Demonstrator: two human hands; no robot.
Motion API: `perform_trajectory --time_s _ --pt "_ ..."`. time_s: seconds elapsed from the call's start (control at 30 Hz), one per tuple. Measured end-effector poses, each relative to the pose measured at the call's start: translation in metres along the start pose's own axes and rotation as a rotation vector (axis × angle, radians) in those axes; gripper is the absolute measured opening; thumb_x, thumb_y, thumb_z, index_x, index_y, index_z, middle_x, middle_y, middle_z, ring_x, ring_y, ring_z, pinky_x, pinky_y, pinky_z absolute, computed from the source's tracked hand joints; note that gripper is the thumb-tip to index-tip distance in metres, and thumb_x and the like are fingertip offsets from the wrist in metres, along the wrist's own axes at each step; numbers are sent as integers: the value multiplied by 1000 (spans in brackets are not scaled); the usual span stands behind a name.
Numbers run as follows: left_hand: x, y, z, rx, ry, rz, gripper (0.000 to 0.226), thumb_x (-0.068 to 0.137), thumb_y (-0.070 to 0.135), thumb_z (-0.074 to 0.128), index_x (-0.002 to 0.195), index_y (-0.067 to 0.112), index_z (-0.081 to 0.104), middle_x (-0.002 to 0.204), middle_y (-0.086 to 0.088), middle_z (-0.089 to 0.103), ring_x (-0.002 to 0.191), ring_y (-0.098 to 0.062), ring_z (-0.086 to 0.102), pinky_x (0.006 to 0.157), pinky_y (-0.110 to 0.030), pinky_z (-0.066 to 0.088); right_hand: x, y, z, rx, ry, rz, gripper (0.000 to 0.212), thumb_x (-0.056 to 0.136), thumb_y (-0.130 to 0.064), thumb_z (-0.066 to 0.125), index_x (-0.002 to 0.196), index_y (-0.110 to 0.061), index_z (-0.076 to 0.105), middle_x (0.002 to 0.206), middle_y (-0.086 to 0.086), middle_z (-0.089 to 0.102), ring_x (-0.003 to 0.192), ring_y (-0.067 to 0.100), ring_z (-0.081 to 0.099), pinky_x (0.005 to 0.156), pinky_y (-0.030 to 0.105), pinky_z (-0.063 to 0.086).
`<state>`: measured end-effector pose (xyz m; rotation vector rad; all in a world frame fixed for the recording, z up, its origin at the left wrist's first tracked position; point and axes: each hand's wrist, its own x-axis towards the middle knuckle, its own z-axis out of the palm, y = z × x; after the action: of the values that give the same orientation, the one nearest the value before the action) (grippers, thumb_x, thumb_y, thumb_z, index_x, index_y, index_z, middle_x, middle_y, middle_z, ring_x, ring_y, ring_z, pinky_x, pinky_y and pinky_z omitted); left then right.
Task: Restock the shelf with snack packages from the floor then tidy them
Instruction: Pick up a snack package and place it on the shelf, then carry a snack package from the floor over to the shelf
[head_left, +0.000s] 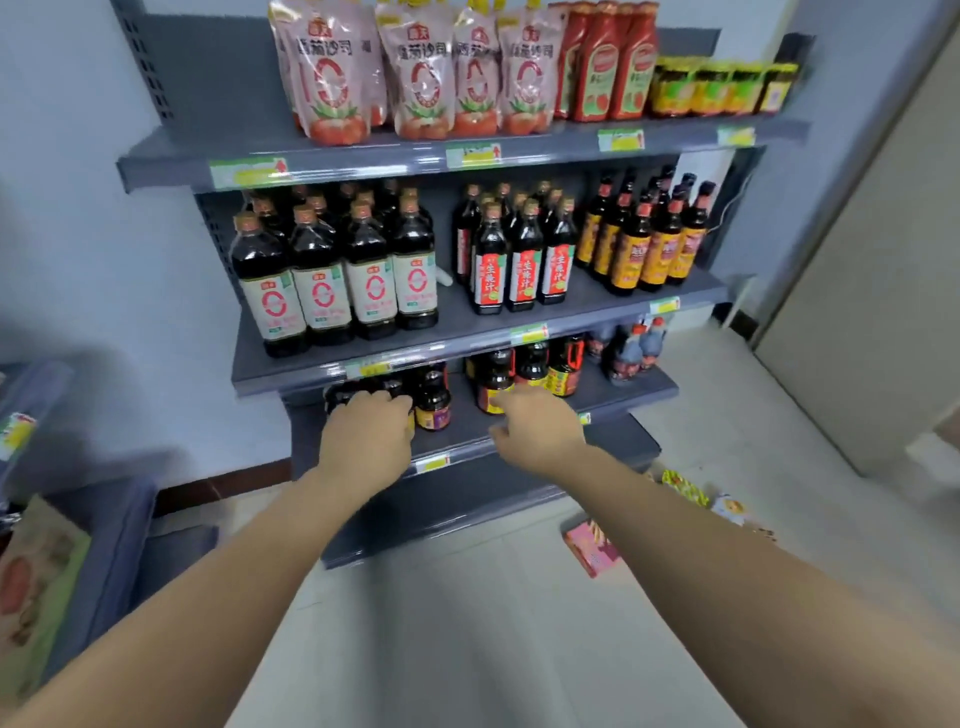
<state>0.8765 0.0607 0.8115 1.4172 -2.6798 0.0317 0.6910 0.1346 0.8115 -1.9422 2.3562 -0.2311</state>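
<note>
Snack packages (592, 552) lie on our pale floor (519, 649) beside the grey shelf (457, 318). Our left hand (364, 435) curls over dark bottles (434, 401), grip unclear, and our right hand (537, 427) is relaxed and empty.

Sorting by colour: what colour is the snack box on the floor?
The snack box is pink-red, seen in the head view.

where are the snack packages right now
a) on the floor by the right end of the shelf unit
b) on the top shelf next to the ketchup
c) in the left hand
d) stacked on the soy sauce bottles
a: the snack packages lie on the floor by the right end of the shelf unit, while the left hand and right hand reach toward the dark jars with no package in them.
</note>
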Motion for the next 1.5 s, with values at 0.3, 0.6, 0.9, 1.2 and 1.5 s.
perform_trajectory --time_s 0.3,0.6,0.9,1.2,1.5 --pt "62 158 44 -17 -79 260 28 95 29 50 118 15 55 113 -7 59 110 -29 52 83 -38 45 -52 154 7 22 -26 294 34 91 -26 52 122 -15 55 120 9 56 116 32 50 87 39 47" --pt "114 322 93 -54 -121 453 26 94 26 50 116 15 59 113 -6 62 109 -27 54 80 -37 46 -94 309 14 17 -47 541 36 92 -26 52 128 -20 54 119 6 56 115 28 53 73 33 44" --pt "160 444 137 -59 -205 617 25 96 30 48 114 15 58 112 -5 61 108 -26 54 82 -37 47 -116 428 30 92 -112 756 37 93 -30 51 127 -18 54 127 7 53 119 29 51 85 37 50" --pt "242 556 192 -93 -287 743 26 95 28 48 116 16 59 114 -4 61 108 -26 55 77 -34 45 -96 549 44 141 -148 894 33 92 -26 49 124 -18 55 121 5 53 115 26 51 78 31 42" --pt "300 664 254 -49 -389 801 30 96 29 47 121 15 57 118 -5 60 114 -26 51 83 -37 46 -89 671 82 232 -186 1015 39 95 -31 50 132 -21 50 126 4 54 121 25 48 86 34 45"
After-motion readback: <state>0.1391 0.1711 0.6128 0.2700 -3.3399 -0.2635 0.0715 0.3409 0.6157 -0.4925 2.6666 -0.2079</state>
